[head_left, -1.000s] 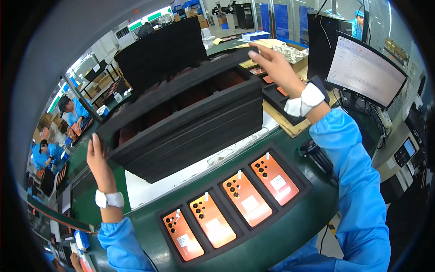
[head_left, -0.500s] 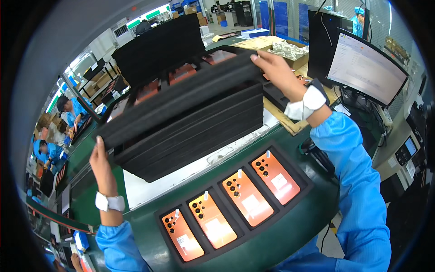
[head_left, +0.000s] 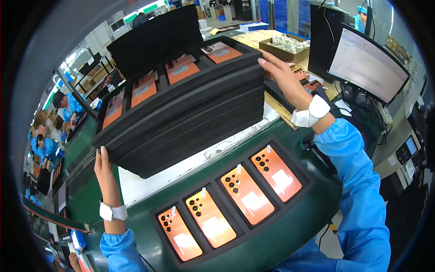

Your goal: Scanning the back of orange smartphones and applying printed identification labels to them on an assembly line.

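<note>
In the head view, the left hand (head_left: 105, 168) and right hand (head_left: 282, 75) press flat, fingers together, on opposite ends of a stack of black foam trays (head_left: 181, 106) above the green desk (head_left: 290, 226), behind a tray of 4 orange phones (head_left: 233, 199) at its near edge.

You wear a bright blue smock with long, loose sleeves gathered at elastic cuffs, a white band wrapped round each wrist just beyond the cuff, and your left hand (head_left: 105, 168) and right hand (head_left: 282, 75) are bare, without gloves or rings.
</note>
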### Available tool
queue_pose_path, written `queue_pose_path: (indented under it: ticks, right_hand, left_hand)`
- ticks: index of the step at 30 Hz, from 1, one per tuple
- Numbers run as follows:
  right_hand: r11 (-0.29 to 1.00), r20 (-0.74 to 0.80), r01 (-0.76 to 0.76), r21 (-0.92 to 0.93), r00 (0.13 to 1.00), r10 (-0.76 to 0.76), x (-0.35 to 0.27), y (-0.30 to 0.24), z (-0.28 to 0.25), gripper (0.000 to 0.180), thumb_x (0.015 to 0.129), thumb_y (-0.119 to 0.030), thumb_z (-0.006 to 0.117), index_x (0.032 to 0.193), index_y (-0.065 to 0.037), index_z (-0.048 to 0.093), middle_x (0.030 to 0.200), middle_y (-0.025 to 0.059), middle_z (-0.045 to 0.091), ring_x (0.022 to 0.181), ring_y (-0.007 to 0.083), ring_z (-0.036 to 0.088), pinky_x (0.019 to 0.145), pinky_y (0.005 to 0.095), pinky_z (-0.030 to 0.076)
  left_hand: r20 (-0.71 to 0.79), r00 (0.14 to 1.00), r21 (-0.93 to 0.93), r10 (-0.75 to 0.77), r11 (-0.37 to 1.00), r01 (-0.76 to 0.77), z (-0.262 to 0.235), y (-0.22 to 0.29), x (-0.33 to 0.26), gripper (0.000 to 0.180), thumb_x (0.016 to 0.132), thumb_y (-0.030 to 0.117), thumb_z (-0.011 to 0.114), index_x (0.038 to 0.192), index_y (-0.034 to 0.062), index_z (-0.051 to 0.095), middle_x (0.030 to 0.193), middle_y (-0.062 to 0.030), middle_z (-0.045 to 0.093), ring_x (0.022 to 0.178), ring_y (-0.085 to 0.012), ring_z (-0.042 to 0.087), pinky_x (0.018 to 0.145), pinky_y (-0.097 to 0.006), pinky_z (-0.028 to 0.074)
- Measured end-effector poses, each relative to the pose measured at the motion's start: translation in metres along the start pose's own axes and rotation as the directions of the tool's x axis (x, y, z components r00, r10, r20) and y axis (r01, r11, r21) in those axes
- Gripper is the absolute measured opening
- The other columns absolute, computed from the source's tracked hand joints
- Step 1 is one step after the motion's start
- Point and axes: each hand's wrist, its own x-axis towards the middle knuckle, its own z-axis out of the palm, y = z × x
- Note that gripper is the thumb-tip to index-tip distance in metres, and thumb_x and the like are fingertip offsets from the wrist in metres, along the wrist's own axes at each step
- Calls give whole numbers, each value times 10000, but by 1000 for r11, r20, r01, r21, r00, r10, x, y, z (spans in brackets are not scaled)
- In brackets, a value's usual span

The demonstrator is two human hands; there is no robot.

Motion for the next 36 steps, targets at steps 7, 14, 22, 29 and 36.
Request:
queue_pose_path:
  ticks: [7,14,22,29,36]
  right_hand:
    - [960,62,-180,215,983,170,14,-25,6,442,1069,-437,617,1334,-86,667,888,-74,432,768,66,392,714,274,337]
    - [992,132,-129,-16,983,130,45,-60,15,804,980,-716,570,1382,-24,642,1303,163,733,1206,267,680,1111,375,433]
    - [987,113,-123,101,987,111,-12,-16,10,711,1039,-601,592,1504,-65,542,1504,96,595,1355,231,575,1174,391,379]
    - [962,35,-152,227,988,148,-17,3,17,657,1136,-523,447,1618,-77,449,1442,50,672,1199,145,657,1099,353,452]
    - [938,261,-237,252,950,170,30,-57,15,636,1077,-645,503,1429,-121,580,1265,53,713,1083,160,705,954,341,558]
  left_hand:
    - [101,995,-99,3,995,7,10,25,15,497,1108,418,625,1451,58,642,1266,17,704,1083,-75,627,942,-250,435]
    - [194,971,29,-139,990,136,-43,39,85,485,1067,491,675,1330,83,681,1055,25,679,920,-97,625,847,-289,473]
    - [34,998,-51,-60,997,62,6,12,4,488,1087,368,677,1480,84,626,1060,89,641,818,-15,463,757,-214,374]
    - [14,989,-184,-146,972,146,15,12,-13,341,1089,450,660,1310,190,652,927,96,472,852,-32,447,844,-272,376]
    - [238,938,-92,-250,956,278,-5,64,32,647,1050,492,677,1508,54,546,1397,-169,695,1258,-299,690,1089,-417,513]
